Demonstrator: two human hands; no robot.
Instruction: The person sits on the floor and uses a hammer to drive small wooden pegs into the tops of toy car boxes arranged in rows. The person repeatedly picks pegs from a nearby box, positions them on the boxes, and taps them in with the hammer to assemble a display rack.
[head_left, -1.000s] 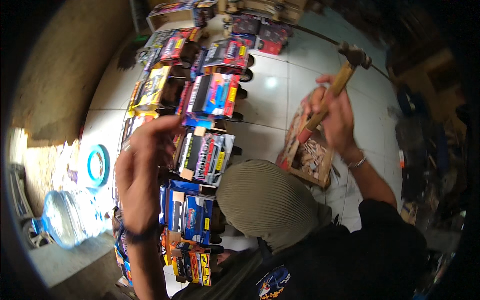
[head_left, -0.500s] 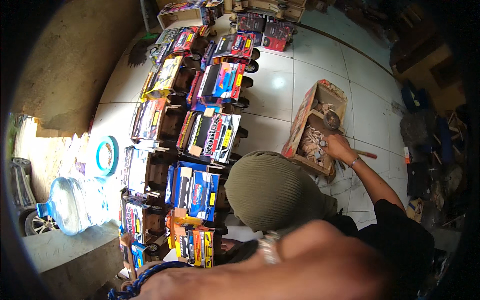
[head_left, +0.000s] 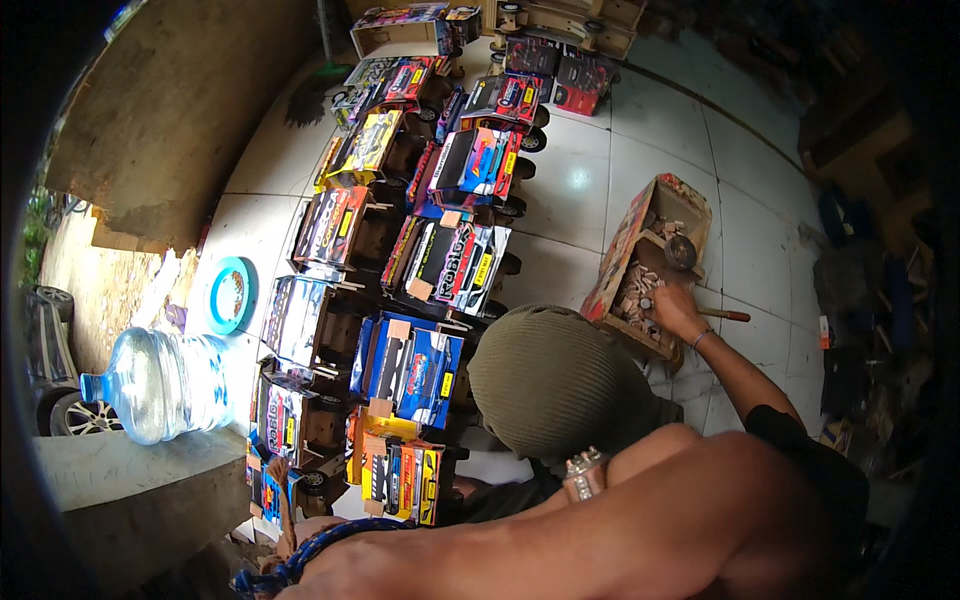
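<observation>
Very close along the lower edge, my left hand (head_left: 560,540) is bent with its fingers curled; whatever they may hold is hidden. A ring (head_left: 585,475) sits on a finger, and a blue cord bracelet (head_left: 335,545) circles the wrist. My right hand does not show. Just beyond, a person in a green knit beanie (head_left: 555,385) crouches. Their hand (head_left: 677,308) reaches into a wooden box (head_left: 645,232) of small wood pieces. A red-ended handle (head_left: 735,315) sticks out beside that hand. Left of the beanie stand two rows of toy trucks (head_left: 405,370).
A clear water jug (head_left: 165,385) lies on a ledge at the left, by a turquoise dish (head_left: 230,295) of small bits. More toy trucks (head_left: 405,30) stand at the far end, near a broom (head_left: 312,95). Dark clutter lines the right side.
The view has shifted slightly, so trucks and box sit farther right. My left hand stays close and bent. The other person's hand has gone deeper among the wood pieces.
</observation>
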